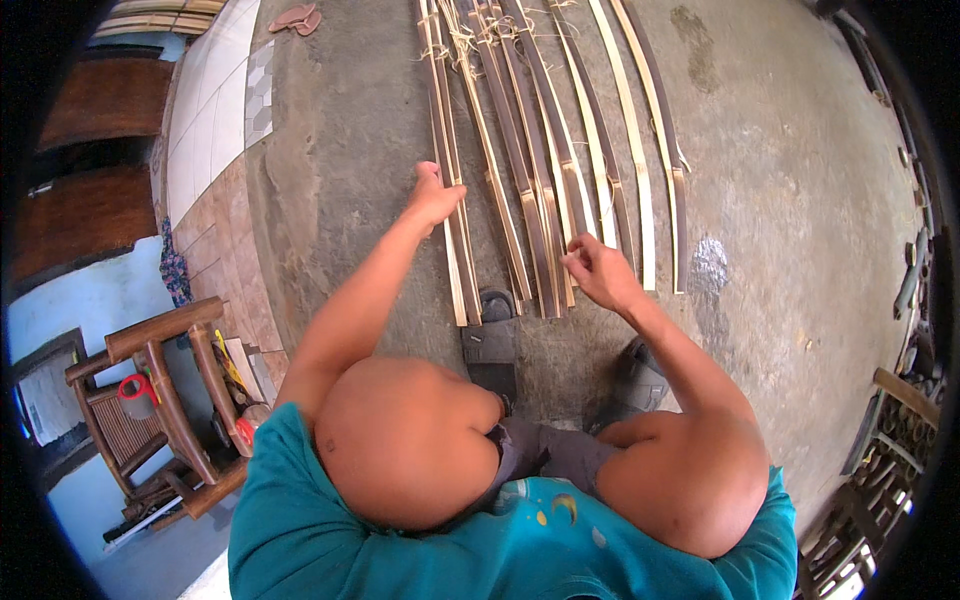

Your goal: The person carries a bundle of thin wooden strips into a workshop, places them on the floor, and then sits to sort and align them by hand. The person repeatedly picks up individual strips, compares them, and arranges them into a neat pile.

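Note:
Long, narrow bamboo strips, some dark brown and some pale, lie fanned out on the floor and run away from me. Thin pale ties are knotted around them toward the far end. My left hand is closed over the leftmost bamboo strips, its thumb lying across them. By the near ends of the middle strips, my right hand has its fingers curled and pinched together. Whatever may be between those fingertips is too small to make out.
Sandals are on my feet just short of the strip ends. A pink pair of slippers lies at the far left. Bamboo furniture with a red-rimmed tape roll stands at left. Stacked wood lines the right edge.

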Demonstrator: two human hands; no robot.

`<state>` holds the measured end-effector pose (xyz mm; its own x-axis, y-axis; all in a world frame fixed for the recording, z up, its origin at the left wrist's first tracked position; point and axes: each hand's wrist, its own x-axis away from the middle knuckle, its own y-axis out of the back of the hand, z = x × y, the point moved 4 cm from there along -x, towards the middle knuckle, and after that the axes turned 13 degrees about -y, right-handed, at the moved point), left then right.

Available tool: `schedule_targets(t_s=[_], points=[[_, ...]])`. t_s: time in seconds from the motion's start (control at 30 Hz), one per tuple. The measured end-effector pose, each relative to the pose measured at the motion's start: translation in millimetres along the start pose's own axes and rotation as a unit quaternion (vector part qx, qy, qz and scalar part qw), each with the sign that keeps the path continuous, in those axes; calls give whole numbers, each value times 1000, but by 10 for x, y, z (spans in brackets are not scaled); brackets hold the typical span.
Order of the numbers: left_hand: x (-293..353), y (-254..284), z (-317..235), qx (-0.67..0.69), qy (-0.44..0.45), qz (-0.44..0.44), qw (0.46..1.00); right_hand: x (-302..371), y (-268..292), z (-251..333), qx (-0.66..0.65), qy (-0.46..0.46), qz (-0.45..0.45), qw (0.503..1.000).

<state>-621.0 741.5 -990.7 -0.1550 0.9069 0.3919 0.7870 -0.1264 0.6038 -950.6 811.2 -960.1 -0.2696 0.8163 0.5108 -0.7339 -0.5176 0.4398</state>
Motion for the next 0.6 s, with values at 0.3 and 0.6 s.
schedule_targets(t_s=[0.3,0.6], points=[[316,122,-621,252,43,29,966,53,-531,237,-212,-92,220,948],[311,16,-716,355,9,46,934,127,-765,461,-419,-172,330,828]])
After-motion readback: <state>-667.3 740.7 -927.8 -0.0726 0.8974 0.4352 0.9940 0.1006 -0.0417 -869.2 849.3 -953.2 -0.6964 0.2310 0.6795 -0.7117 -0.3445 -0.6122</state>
